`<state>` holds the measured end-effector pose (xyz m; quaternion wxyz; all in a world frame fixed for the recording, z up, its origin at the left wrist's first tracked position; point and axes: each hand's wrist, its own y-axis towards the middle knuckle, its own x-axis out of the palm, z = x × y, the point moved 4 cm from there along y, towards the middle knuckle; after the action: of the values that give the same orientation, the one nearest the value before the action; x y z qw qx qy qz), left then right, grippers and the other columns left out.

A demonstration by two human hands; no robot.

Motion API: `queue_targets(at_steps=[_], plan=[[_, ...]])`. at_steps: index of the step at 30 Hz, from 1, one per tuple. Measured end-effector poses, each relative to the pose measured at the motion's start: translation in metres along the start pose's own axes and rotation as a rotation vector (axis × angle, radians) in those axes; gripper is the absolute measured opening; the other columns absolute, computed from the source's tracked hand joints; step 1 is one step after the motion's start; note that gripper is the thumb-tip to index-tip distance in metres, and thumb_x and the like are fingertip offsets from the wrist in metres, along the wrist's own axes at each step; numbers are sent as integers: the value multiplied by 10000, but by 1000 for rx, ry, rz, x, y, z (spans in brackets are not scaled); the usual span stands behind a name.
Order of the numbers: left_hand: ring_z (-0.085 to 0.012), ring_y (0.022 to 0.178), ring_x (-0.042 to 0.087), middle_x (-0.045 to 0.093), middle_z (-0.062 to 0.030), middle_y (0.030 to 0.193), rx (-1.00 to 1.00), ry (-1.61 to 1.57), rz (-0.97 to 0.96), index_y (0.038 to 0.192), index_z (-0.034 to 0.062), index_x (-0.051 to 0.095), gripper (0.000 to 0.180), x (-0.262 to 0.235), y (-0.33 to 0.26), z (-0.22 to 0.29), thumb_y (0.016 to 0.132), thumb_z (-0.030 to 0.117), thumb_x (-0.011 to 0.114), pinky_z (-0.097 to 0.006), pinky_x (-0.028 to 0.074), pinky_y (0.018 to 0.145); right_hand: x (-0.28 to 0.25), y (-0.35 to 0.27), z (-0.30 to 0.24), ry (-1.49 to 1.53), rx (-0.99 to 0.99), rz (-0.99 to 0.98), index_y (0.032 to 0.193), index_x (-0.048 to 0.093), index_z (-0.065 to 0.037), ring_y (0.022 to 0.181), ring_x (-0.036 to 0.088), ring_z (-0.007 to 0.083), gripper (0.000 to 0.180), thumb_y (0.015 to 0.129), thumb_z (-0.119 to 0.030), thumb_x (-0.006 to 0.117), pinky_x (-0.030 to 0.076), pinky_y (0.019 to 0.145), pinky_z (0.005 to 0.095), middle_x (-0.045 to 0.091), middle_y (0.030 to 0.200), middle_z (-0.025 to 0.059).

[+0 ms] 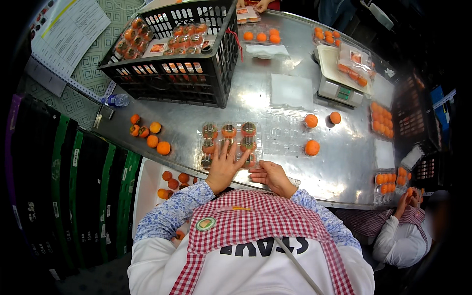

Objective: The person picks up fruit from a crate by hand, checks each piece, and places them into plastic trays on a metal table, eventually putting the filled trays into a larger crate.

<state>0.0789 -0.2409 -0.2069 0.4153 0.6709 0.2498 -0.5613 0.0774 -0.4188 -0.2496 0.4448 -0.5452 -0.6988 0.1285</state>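
Observation:
A clear plastic clamshell pack [200,142] of orange persimmons in rows lies on the metal table in front of me, its lid over the fruit. My left hand [222,166] rests flat on the lid, fingers spread. At the pack's near right corner is my right hand [273,177], fingers stretched toward it and apart from the thumb; whether they touch the edge I cannot tell. To the right sits an open clear tray [287,133], with one persimmon [310,121] and another persimmon [312,147] at its right side. A third persimmon [335,117] lies beyond it.
A black crate [196,91] at the back left holds filled packs. Loose persimmons [152,141] lie left of me; a white bin [142,196] with more stands below the table edge. A scale [339,92] carries a pack at the right. Co-workers' hands [403,202] show at right and back.

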Motion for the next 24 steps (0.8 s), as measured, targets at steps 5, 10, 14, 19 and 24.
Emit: queue_targets(at_steps=[5, 10, 14, 19, 24], plan=[[-456, 1304, 370, 405, -227, 1415, 27, 5, 23, 1368, 122, 469, 571, 5, -11, -8, 815, 126, 607, -650, 303, 1020, -4, 4, 4, -8, 47, 5, 1140, 502, 54, 893, 646, 244, 333, 1004, -247, 464, 574, 786, 335, 613, 1066, 180], [-462, 1295, 383, 423, -234, 1398, 86, -19, 31, 1246, 75, 535, 445, 5, -13, -16, 817, 170, 607, -668, 309, 1007, -7, 4, 7, -25, 83, -7, 1141, 501, 44, 890, 646, 242, 340, 995, -263, 488, 569, 771, 334, 614, 1071, 179], [-469, 1270, 414, 451, -243, 1361, 112, -54, 34, 1207, 38, 540, 433, -8, -5, -20, 801, 165, 620, -617, 364, 993, 12, -11, -18, -71, 27, -5, 1098, 531, 36, 846, 651, 226, 353, 976, -295, 530, 563, 724, 318, 632, 1010, 153], [-442, 1197, 490, 496, -234, 1289, 66, -244, -5, 1200, 5, 535, 449, -41, 29, -36, 775, 115, 632, -465, 485, 899, 33, -14, -73, -135, -70, 32, 963, 587, -36, 672, 634, 164, 320, 968, -352, 535, 549, 580, 289, 661, 874, 92], [-354, 1033, 597, 544, -178, 1236, -178, -567, -88, 1171, 21, 551, 461, -69, 76, -77, 738, 125, 667, -384, 523, 814, 68, 1, -145, -142, -230, -54, 980, 582, -48, 665, 604, 131, 324, 968, -368, 530, 520, 580, 277, 635, 838, 49]])
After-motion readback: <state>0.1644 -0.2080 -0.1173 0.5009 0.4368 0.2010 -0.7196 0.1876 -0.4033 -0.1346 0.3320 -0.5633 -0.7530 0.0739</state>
